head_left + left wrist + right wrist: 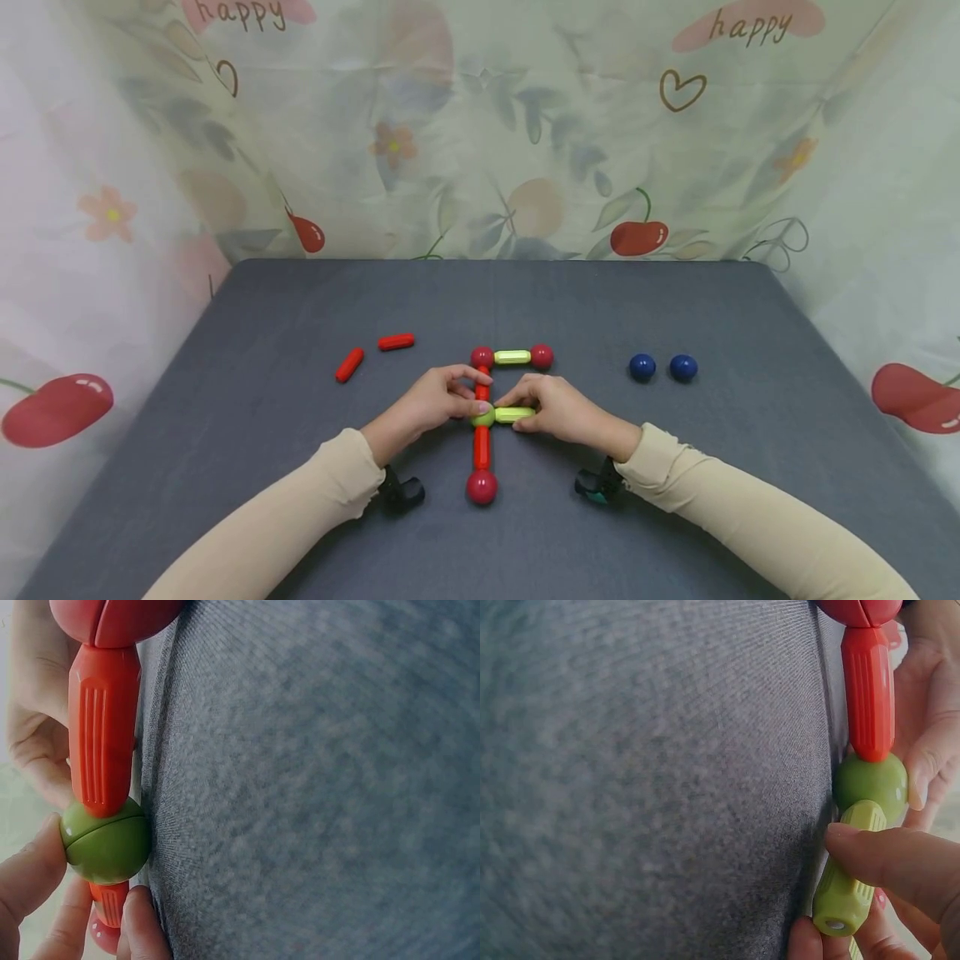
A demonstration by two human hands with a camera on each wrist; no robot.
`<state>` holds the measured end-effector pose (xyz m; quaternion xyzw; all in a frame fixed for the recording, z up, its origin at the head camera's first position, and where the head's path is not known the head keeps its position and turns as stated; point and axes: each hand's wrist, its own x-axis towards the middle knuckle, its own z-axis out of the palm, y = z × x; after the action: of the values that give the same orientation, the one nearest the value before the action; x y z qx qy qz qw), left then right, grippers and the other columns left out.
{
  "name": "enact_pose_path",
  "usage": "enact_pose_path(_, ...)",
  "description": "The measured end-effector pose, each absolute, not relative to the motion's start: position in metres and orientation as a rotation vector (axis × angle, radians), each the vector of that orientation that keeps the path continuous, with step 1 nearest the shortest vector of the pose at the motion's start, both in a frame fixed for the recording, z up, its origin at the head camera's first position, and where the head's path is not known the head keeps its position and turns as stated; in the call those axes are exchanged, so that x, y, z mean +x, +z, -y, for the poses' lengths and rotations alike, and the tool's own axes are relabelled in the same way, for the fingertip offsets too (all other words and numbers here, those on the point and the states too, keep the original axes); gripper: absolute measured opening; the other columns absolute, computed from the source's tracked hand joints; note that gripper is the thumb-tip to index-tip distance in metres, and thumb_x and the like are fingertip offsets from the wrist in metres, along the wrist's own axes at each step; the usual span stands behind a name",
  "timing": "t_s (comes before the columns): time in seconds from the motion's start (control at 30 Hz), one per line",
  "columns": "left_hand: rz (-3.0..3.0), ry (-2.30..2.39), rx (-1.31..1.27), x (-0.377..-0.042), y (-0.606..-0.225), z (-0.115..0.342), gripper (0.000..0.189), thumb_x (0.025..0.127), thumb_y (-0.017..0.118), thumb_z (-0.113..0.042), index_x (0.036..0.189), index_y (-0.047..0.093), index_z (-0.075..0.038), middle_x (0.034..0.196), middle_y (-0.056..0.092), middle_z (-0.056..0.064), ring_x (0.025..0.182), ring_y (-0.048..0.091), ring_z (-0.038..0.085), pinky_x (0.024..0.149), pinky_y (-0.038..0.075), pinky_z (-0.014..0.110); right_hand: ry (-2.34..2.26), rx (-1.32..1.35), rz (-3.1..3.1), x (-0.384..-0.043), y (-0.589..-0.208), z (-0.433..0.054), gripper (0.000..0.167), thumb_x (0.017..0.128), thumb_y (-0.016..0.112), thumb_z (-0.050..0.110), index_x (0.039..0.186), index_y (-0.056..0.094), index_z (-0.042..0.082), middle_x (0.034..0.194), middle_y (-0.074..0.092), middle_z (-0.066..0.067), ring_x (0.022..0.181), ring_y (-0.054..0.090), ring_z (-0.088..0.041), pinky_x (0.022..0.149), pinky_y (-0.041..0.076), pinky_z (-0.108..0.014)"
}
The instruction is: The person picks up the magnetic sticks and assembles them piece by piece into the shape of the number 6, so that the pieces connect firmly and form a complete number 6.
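Red rods and balls form an upright line on the table, joined at a green ball (pixel 109 844). My left hand (pixel 438 396) holds the green ball, its thumb against it and its fingers by the upper red rod (pixel 482 389). With thumb and fingers, my right hand (pixel 570 410) pinches a yellow-green rod (pixel 847 896), whose far end meets the green ball's right side. The lower red rod (pixel 482 448) runs down to a red ball (pixel 482 487). At the top, a red ball (pixel 482 357), another yellow-green rod (pixel 513 357) and a second red ball (pixel 542 357) make a row.
Two loose red rods, one slanted (pixel 349 365) and one nearly level (pixel 396 342), lie left of the figure. A pair of blue balls, one nearer (pixel 642 367) and one farther right (pixel 683 367), sits to the right. Patterned cloth (pixel 480 133) hangs behind the dark table (pixel 300 300).
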<state>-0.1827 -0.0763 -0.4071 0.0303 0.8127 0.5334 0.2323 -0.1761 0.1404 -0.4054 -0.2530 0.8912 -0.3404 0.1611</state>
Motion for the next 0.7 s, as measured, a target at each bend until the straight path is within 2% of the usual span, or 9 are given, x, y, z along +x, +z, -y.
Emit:
enact_pose_path(0.4, -2.235, 1.477, 0.101, -0.181, -0.405, 0.076, 0.036, 0.082, 0.078, -0.015, 0.116, 0.068, -0.015, 0.091, 0.064, 0.009, 0.076, 0.057, 0.017, 0.066, 0.046, 0.026, -0.981, -0.731, -2.55, -0.175, -0.404, -0.141, 0.031, 0.081, 0.076, 0.005, 0.111, 0.073, 0.014, 0.093, 0.062, 0.003, 0.076, 0.052, -0.01, 0.068, 0.044, -0.022)
enact_pose_path(0.7, -2.237, 1.465, 0.081, -0.182, -0.406, 0.075, 0.035, 0.082, 0.078, -0.016, 0.115, 0.068, -0.016, 0.09, 0.064, 0.008, 0.076, 0.057, 0.017, 0.065, 0.045, 0.026, -1.074, -0.677, -2.491, -0.176, -0.408, -0.154, 0.032, 0.082, 0.076, 0.006, 0.114, 0.071, 0.01, 0.104, 0.068, -0.002, 0.088, 0.061, -0.011, 0.077, 0.054, -0.025)
